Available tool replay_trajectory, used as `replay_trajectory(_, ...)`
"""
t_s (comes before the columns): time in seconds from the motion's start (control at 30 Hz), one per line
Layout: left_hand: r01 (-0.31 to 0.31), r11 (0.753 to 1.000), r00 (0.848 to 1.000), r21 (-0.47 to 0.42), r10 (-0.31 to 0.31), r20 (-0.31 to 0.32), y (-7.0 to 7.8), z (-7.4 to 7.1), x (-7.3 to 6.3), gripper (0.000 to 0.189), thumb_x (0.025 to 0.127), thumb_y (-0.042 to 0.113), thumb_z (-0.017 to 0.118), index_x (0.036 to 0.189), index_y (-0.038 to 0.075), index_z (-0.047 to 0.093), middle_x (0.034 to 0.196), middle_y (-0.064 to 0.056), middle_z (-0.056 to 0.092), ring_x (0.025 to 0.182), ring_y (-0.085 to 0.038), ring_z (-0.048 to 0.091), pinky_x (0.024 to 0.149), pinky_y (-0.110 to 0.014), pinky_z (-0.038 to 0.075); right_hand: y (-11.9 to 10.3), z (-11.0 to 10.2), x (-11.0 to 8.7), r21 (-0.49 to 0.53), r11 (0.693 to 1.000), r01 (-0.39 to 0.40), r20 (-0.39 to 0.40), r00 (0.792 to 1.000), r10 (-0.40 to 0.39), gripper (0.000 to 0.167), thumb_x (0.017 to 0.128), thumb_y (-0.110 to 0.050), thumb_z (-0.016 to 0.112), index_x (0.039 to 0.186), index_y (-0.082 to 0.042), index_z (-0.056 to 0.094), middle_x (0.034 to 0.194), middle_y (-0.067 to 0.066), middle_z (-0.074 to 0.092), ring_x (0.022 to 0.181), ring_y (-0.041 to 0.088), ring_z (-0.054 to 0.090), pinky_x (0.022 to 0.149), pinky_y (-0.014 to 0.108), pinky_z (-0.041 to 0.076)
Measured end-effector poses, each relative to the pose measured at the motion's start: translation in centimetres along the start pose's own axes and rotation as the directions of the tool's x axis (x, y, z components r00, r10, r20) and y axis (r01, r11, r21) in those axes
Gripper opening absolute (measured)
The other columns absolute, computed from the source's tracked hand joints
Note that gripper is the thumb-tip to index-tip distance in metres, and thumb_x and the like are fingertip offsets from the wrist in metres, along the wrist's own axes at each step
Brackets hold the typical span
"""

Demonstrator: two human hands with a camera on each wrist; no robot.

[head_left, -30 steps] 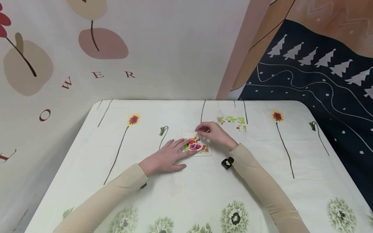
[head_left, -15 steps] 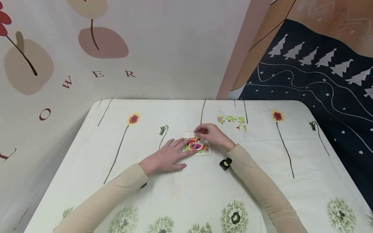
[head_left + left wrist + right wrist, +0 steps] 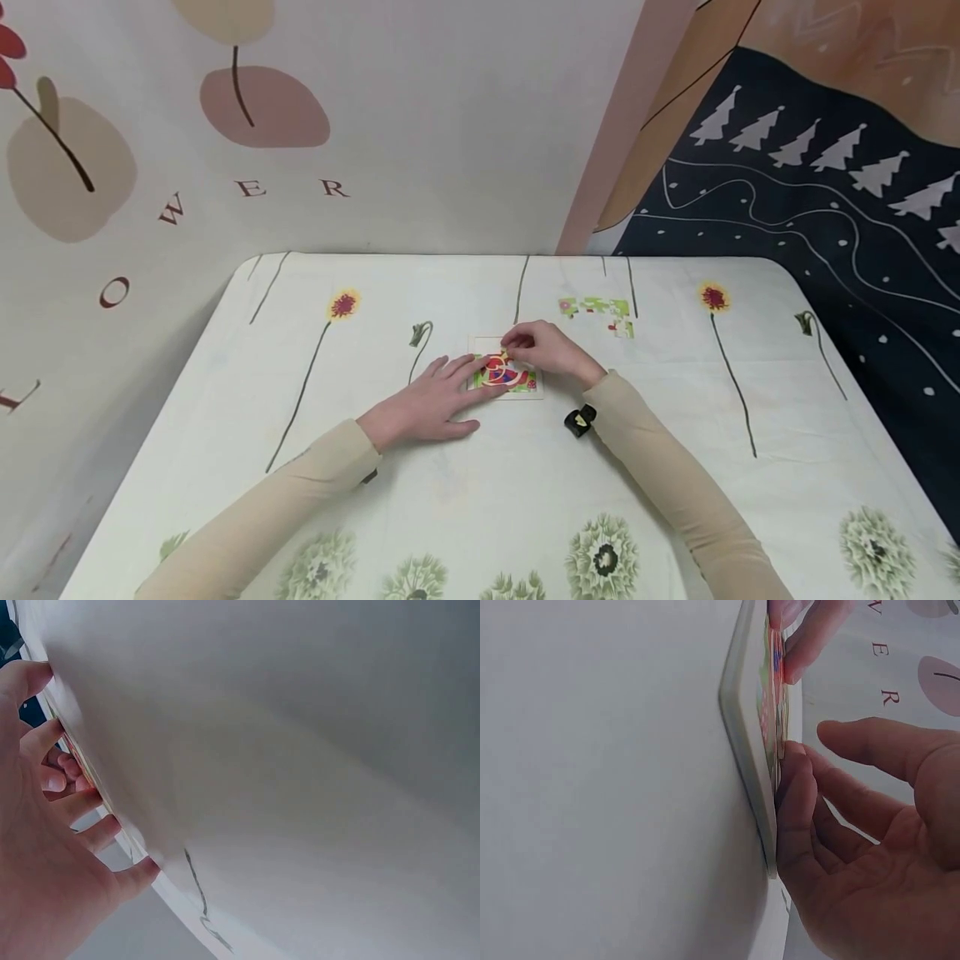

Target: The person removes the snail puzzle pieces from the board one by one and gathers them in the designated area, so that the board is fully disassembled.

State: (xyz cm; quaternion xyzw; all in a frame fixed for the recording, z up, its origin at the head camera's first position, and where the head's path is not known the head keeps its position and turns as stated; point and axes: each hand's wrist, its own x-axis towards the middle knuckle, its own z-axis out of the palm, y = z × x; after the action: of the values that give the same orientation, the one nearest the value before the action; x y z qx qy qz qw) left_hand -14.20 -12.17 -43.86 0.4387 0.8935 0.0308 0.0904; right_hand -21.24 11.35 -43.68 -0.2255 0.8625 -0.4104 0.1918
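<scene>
A small jigsaw puzzle (image 3: 517,383) with a red, blue and green picture lies in a pale frame board (image 3: 538,394) mid-table. My left hand (image 3: 427,404) rests over its left part, fingers spread and fingertips on the picture. At the board's upper right is my right hand (image 3: 551,348). In the right wrist view its bent fingers (image 3: 799,795) touch the puzzle's surface by the edge, while the thumb stands apart from them. No loose piece shows between thumb and fingers; the fingertips hide that part of the picture. Pale backing shows along the board's top.
Several loose green puzzle pieces (image 3: 600,307) lie beyond the right hand, some joined or close together. A white flower-print cloth (image 3: 450,525) covers the table, whose back edge meets a printed wall hanging (image 3: 450,167). A black wrist device (image 3: 580,421) sits under the right sleeve.
My right hand has shifted slightly down and toward me over the board's upper right. My left hand and the loose pieces have stayed in place.
</scene>
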Motion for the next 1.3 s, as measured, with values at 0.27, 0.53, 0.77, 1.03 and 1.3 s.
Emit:
replay_trajectory(0.27, -0.008, 1.0, 1.0, -0.005, 0.008, -0.009, -0.06, 0.03, 0.16, 0.061, 0.094, 0.044, 0.053, 0.151, 0.03, 0.035, 0.156, -0.015, 0.022, 0.138, -0.035, 0.025, 0.104, -0.062, 0.026, -0.12, -0.13, 0.01, 0.007, 1.0, -0.016, 0.001, 1.0, 0.016, 0.021, 0.093, -0.003, 0.06, 0.111, 0.002, 0.068, 0.099, 0.009, 0.066, 0.084, 0.018, 0.056, 0.075, 0.028, 0.047)
replay_trajectory(0.53, -0.016, 1.0, 1.0, -0.023, 0.016, -0.023, -0.09, 0.16, 0.13, 0.062, 0.094, 0.042, 0.055, 0.151, 0.028, 0.035, 0.155, -0.016, 0.023, 0.137, -0.036, 0.026, 0.103, -0.064, 0.026, 0.16, -0.08, 0.04, 0.045, 0.999, -0.015, 0.0, 1.0, 0.015, 0.021, 0.093, -0.003, 0.059, 0.11, 0.0, 0.069, 0.098, 0.008, 0.065, 0.083, 0.018, 0.053, 0.074, 0.027, 0.044)
replay_trajectory(0.77, -0.008, 1.0, 1.0, -0.003, 0.008, -0.016, -0.01, 0.08, 0.12, 0.062, 0.094, 0.044, 0.054, 0.151, 0.029, 0.035, 0.156, -0.014, 0.021, 0.139, -0.035, 0.025, 0.104, -0.062, 0.026, 0.22, -0.04, 0.06, 0.072, 0.997, -0.009, 0.003, 1.0, 0.009, 0.021, 0.091, -0.002, 0.06, 0.11, -0.001, 0.067, 0.097, 0.007, 0.063, 0.085, 0.02, 0.053, 0.077, 0.029, 0.045)
replay_trajectory(1.03, -0.001, 1.0, 1.0, -0.003, 0.001, -0.009, 0.04, 0.04, 0.15, 0.061, 0.094, 0.044, 0.053, 0.151, 0.029, 0.035, 0.156, -0.014, 0.022, 0.139, -0.035, 0.024, 0.104, -0.062, 0.026, 0.15, -0.03, -0.07, 0.116, 0.993, 0.007, 0.001, 1.0, -0.007, 0.019, 0.09, 0.003, 0.059, 0.108, 0.0, 0.064, 0.095, 0.009, 0.062, 0.086, 0.02, 0.056, 0.075, 0.028, 0.046)
replay_trajectory(1.3, 0.025, 1.0, 0.999, -0.003, -0.025, 0.026, -0.06, 0.13, 0.21, 0.061, 0.095, 0.046, 0.05, 0.152, 0.031, 0.033, 0.157, -0.014, 0.02, 0.141, -0.034, 0.02, 0.107, -0.06, 0.022, 0.14, -0.19, -0.08, 0.152, 0.988, 0.01, -0.025, 1.0, -0.006, 0.017, 0.09, 0.005, 0.058, 0.105, -0.001, 0.064, 0.094, 0.01, 0.063, 0.083, 0.021, 0.056, 0.068, 0.027, 0.045)
